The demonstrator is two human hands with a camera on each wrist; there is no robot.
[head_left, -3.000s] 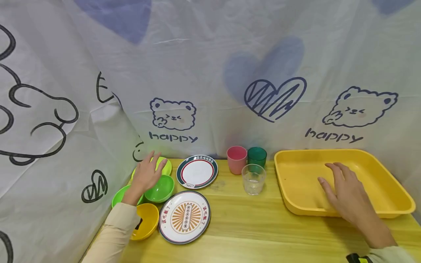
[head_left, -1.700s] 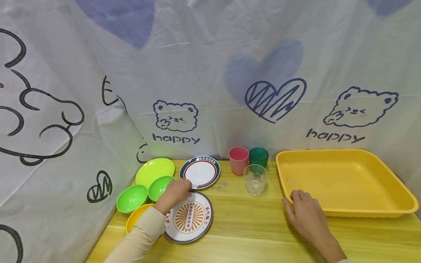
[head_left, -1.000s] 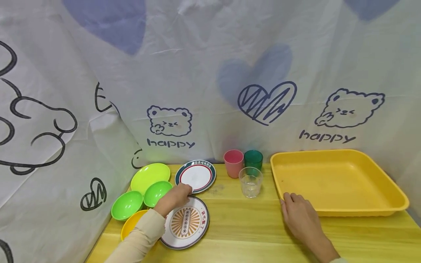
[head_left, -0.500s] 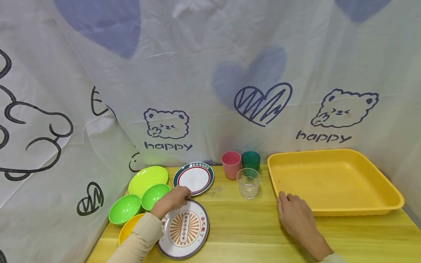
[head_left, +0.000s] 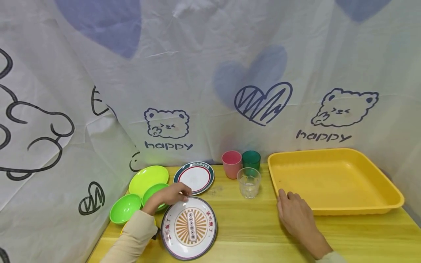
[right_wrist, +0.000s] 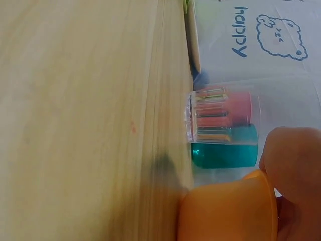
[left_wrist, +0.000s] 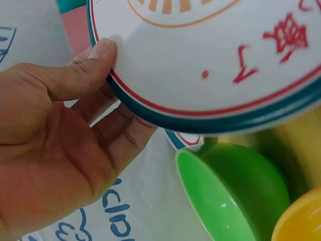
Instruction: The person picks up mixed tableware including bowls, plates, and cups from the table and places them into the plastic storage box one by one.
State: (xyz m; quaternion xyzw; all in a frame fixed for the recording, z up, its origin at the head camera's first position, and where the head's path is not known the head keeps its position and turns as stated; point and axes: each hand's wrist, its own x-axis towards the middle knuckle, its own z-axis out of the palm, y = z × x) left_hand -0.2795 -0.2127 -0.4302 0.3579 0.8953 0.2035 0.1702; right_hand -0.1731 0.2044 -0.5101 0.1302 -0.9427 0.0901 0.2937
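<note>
My left hand (head_left: 174,193) pinches the far rim of a white plate (head_left: 189,252) with an orange sunburst and red lettering. In the left wrist view, the thumb lies on the plate's face and the fingers curl beneath its teal edge. That view shows the plate raised above a green bowl (left_wrist: 225,196) and a yellow bowl (left_wrist: 306,221). My right hand (head_left: 296,210) grips the near left corner of a large yellow tray (head_left: 355,212). In the right wrist view, the thumb meets the tray's rim (right_wrist: 266,186), and the other fingers are mostly hidden.
Behind the left hand lie a lime plate (head_left: 148,179) and a green-rimmed white plate (head_left: 195,177). Another green bowl (head_left: 125,209) sits at the left. A pink cup (head_left: 231,166), a teal cup (head_left: 251,159) and a clear cup (head_left: 249,184) stand between plates and tray.
My left hand went from over the green bowls to the sunburst plate and has lifted it slightly, shifting right. My right hand moved from above the tray to its near left corner.
</note>
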